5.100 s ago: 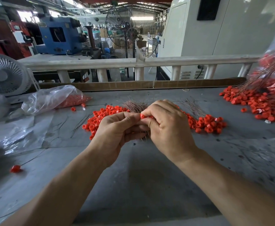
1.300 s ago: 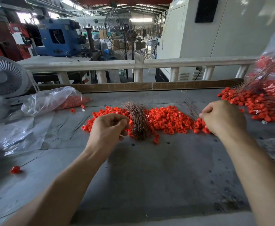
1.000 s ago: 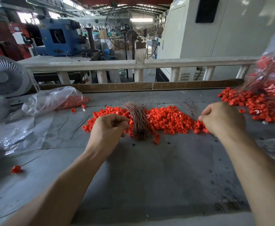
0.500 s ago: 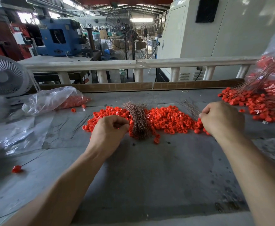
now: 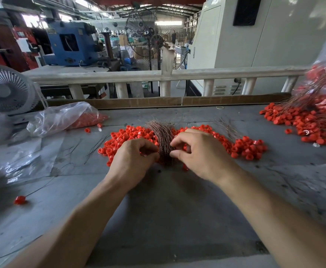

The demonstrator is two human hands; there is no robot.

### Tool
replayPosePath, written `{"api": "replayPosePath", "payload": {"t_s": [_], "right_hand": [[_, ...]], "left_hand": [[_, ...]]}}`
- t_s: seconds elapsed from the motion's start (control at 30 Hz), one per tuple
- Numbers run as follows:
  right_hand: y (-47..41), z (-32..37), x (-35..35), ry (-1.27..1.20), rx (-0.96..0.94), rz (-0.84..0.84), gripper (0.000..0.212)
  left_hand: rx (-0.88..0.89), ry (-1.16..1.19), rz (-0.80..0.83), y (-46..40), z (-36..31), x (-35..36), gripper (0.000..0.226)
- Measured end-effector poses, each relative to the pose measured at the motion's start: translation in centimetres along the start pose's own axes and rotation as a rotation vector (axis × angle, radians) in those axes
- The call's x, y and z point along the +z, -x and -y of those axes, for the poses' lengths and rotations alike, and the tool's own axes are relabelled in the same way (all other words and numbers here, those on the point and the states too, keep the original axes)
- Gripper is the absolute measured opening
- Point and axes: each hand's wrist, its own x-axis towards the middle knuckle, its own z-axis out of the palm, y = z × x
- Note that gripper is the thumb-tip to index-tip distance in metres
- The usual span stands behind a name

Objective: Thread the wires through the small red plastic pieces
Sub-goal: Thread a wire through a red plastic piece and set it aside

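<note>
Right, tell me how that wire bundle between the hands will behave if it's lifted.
The wire bundle is many thin strands that fan out at the far end, so it would probably splay and shed strands unless gripped tight. Each strand looks fine and slightly curved, so likely springy, not rigid. It probably weighs little, and it lies on loose red pieces that may scatter.

A grey workbench (image 5: pixel 177 209) carries red plastic pieces (image 5: pixel 245 147) and a wire bundle (image 5: pixel 163 136) mid-bench. Plastic bags (image 5: pixel 61 117) lie toward its left edge.
</note>
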Motion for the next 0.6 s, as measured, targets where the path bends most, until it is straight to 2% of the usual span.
{"api": "replayPosePath", "payload": {"t_s": [0.17,0.3,0.5,0.6], "right_hand": [[-0.3,0.7,1.2,0.015,0.010,-0.082,0.018],[-0.4,0.7,1.3,0.072,-0.001,-0.012,0.028],[-0.6,0.7,1.9,0.000,0.031,-0.084,0.022],[-0.6,0.7,2.1,0.032,0.030,-0.064,0.021]], "left_hand": [[0.008,-0.017,0.012,0.0,-0.1,0.0,0.013],[0.007,-0.020,0.030,0.0,-0.2,0.0,0.013],[0.004,-0.023,0.046,0.0,-0.4,0.0,0.012],[0.019,-0.015,0.055,0.1,-0.5,0.1,0.014]]}}
